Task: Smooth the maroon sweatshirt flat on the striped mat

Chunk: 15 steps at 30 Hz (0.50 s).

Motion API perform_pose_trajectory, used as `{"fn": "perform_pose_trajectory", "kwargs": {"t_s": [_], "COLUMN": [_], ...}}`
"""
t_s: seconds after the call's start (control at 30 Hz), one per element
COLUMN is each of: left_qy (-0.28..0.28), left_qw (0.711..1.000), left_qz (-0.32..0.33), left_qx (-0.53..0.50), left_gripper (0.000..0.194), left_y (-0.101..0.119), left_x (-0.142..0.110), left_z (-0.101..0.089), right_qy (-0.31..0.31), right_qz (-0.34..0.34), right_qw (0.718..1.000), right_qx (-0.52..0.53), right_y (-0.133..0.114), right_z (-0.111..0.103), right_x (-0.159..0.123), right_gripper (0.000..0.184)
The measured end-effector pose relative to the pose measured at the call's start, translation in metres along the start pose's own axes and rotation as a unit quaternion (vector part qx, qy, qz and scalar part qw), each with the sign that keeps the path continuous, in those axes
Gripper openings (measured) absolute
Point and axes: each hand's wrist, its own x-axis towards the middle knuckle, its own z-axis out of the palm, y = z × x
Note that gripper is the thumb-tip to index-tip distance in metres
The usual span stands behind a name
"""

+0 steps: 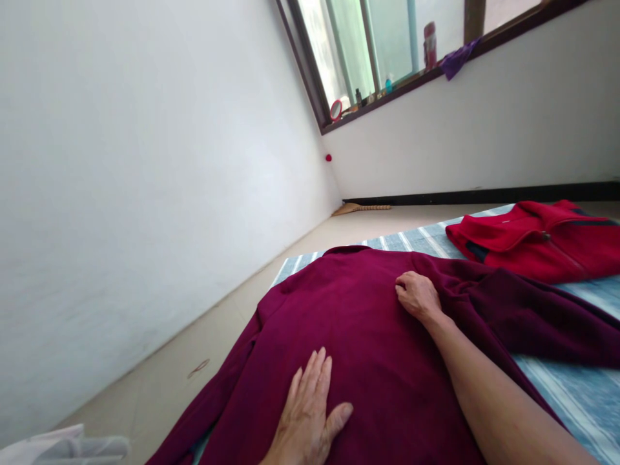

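Note:
A maroon long-sleeved garment [358, 323] lies spread out, its collar at the far end and its sleeves out to both sides. Flat on its lower middle rests my left hand [310, 407], fingers stretched and thumb apart, holding nothing. My right hand [417, 294] lies higher up, near the right shoulder of the garment. Its fingers are curled under against the cloth, and no fabric is visibly gathered in them. Beyond the right sleeve is a folded red zip-up jacket [542, 239] with dark trim.
Under the clothes is a blue-and-white striped mat [571, 400] on a tiled floor. A white wall [169, 161] runs along the left. A hand broom [363, 208] lies in the corner. The windowsill holds a bottle [430, 46], a small mirror [336, 110] and a purple cloth [458, 59].

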Motion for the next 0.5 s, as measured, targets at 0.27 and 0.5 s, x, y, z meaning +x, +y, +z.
{"fn": "perform_pose_trajectory", "kwargs": {"t_s": [0.27, 0.5], "left_qy": [0.043, 0.062], "left_qw": [0.997, 0.995], "left_qz": [0.056, 0.077], "left_qx": [0.020, 0.024], "left_gripper": [0.077, 0.082], "left_y": [-0.002, 0.007], "left_x": [-0.031, -0.054], "left_z": [0.019, 0.005], "right_qy": [-0.003, -0.007], "right_qz": [0.003, 0.003], "right_qw": [1.000, 1.000], "right_qx": [-0.001, -0.010], "right_y": [0.002, 0.004], "right_z": [0.001, 0.000], "right_x": [0.000, 0.000], "right_gripper": [0.024, 0.026]}}
